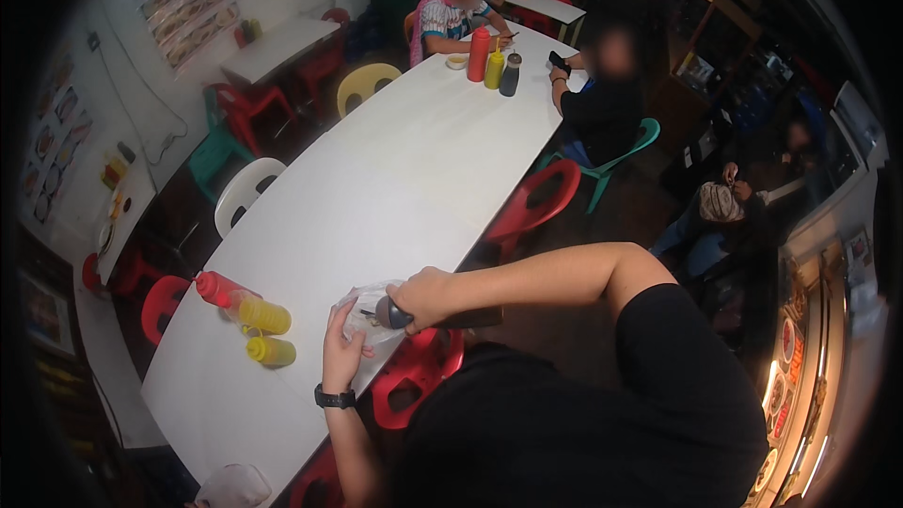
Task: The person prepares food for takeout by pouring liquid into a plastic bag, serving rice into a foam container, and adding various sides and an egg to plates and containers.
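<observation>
My left hand (342,349), with a black watch on its wrist, holds a clear plastic bag (372,291) at the near edge of the long white table. Its fingers spread along the bag's side. My right hand (429,296) grips a dark sauce bottle (390,315), tilted with its top end at the bag's mouth. Small dark contents show inside the bag, too blurred to name. To the left of my hands lie or lean a red squeeze bottle (224,291), a clear bottle of yellow liquid (264,315) and a yellow-green squeeze bottle (271,351).
The white table (395,176) stretches away from me. Two seated people are at its far end, near a red bottle (478,55), a yellow-green bottle (494,69) and a dark bottle (509,75). A red chair (416,381) stands beneath my arms. A lit food case (797,367) is at right.
</observation>
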`<state>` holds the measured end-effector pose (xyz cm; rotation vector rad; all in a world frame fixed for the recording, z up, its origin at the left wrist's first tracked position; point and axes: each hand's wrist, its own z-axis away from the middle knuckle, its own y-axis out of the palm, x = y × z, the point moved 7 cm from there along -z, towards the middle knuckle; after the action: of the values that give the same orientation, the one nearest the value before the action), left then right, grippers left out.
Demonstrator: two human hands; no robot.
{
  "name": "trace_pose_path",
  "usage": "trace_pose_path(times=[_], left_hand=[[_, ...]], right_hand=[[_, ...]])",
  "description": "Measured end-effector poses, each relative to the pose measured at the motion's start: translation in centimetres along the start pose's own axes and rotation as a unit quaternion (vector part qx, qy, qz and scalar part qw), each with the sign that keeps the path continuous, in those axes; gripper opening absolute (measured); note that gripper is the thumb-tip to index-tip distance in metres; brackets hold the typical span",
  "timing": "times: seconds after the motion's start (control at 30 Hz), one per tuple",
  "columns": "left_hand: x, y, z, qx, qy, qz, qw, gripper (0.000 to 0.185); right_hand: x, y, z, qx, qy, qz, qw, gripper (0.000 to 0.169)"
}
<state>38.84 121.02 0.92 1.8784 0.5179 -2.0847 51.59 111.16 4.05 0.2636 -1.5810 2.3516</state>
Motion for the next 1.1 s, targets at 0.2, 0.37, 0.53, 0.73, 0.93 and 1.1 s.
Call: trace_pose_path(times=[0.2,0.37,0.53,0.73,0.93,1.1], left_hand=[[-0.5,-0.4,0.4,-0.007,-0.004,0.007,1.000,0.059],[0.3,-0.9,0.4,-0.021,-0.026,0.013,0.999,0.060],[0.6,-0.7,0.3,-0.021,-0.032,0.019,0.999,0.060],[0.5,-0.5,0.3,-0.022,0.007,0.017,1.000,0.061],[1.8,-0.8,0.7,-0.032,0.002,0.015,0.999,0.061],[0.3,-0.7,1.6,-0.036,-0.001,0.036,0.999,0.059]], right_hand=[[0.3,-0.4,-0.3,0.000,-0.020,0.005,1.000,0.071],[0.6,-0.9,-0.8,0.041,-0.013,0.037,0.998,0.073],[0.6,-0.9,-1.3,0.073,-0.004,0.058,0.996,0.073],[1.1,-1.1,-1.9,0.090,-0.003,0.084,0.992,0.069],[0.6,-1.2,-1.7,0.086,0.000,0.086,0.993,0.072],[1.2,-1.7,-1.2,0.077,-0.008,0.100,0.992,0.073]])
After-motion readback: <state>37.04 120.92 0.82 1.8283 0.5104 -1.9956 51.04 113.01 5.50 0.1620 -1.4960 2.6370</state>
